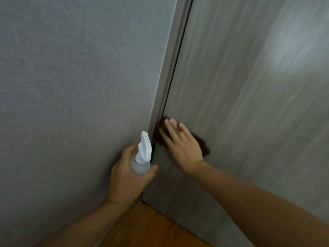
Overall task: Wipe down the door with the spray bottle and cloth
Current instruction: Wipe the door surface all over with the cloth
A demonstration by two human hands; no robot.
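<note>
Head view, looking down at a grey door (240, 90) with wood grain, shut in its frame (168, 72). Low on the door, right by the frame edge: a brown cloth (203, 144). Flat on the cloth: the right hand (181, 145), fingers (169, 128) straight and spread, pressing it to the door. A bit blurry there, so likely mid-wipe.

Just left of that, near the frame: a white spray bottle (142, 157), nozzle up. Wrapped round its body: the left hand (128, 179), thumb on the near side. Not on the trigger, as far as can be seen. Bottle close to the wall (71, 86), touching or not, hard to tell.

Further out: grey wall on the left, brown wood floor (151, 227) at the bottom, a pale patch of light (292, 41) high up on the door.

How far along: wiping under way, down low near the floor and the frame side. No wet marks or drips clear enough to see, so no telling which parts are clean. Most of the door out of sight. Probably left: the rest of the low part, maybe more spray, then other spots not yet reached.
</note>
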